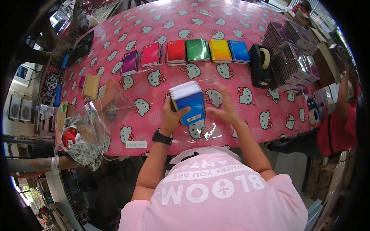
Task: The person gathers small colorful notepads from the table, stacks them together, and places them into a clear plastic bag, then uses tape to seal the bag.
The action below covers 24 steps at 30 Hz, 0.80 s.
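My left hand [171, 117] grips a small stack of spiral notebooks [188, 106] over the table, thumb across the front. The top one has a blue cover, and white page edges fan out at its far end. To the right of the stack, my right hand [226, 109] is open, fingers apart, with nothing visible in it. Beyond my hands is a row of notebook piles: purple [130, 62], pink [150, 54], red [175, 51], green [197, 50], yellow [220, 50] and blue [239, 51].
A black tape dispenser [259, 71] stands right of the row, beside tall stacks of wrapped notebooks [295, 57]. Tape rolls [313, 114] lie near the right edge. A patterned cloth bag [83, 140] and clear plastic [115, 102] sit at left. Another person [339, 123] is at far right.
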Available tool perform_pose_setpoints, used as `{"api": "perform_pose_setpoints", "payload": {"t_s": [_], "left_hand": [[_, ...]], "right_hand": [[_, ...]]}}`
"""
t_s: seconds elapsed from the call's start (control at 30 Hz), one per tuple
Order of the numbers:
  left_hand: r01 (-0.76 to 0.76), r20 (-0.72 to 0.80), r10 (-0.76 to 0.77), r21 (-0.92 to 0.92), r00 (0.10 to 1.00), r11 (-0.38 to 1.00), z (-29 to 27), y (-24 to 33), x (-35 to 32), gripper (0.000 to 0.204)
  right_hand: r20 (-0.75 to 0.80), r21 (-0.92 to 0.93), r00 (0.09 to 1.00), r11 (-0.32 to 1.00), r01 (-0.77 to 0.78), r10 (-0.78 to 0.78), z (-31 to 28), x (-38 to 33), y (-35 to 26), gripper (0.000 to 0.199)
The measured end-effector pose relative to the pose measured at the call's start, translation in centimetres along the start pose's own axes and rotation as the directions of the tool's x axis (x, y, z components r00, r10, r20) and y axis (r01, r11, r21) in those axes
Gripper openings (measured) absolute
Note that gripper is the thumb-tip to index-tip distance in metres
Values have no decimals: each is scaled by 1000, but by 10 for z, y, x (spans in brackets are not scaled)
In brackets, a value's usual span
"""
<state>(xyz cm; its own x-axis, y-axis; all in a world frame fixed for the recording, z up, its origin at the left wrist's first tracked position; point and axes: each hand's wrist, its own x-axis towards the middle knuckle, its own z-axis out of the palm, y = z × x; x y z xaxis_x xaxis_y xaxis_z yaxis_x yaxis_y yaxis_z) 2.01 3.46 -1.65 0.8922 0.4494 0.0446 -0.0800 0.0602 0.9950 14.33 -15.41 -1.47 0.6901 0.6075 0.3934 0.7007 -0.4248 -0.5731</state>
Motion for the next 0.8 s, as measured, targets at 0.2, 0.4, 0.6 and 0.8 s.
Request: {"api": "perform_pose_setpoints", "payload": {"t_s": [0.2,0.4,0.6,0.8], "left_hand": [[443,105,-430,-195,896,875,18,-5,9,47],[579,92,-573,-62,815,813,18,-32,22,56],[357,-145,-330,501,933,788,18,-45,14,68],[357,-265,-329,67,907,932,37,-60,3,72]], "right_hand": [[-138,-378,878,795,-474,458,-1,-32,56,69],[-92,-186,917,898,-399,388,6,-37,65,37],[178,302,791,733,-610,585,-12,-49,70,25],[132,190,961,945,-266,244,-3,-29,-20,29]]}}
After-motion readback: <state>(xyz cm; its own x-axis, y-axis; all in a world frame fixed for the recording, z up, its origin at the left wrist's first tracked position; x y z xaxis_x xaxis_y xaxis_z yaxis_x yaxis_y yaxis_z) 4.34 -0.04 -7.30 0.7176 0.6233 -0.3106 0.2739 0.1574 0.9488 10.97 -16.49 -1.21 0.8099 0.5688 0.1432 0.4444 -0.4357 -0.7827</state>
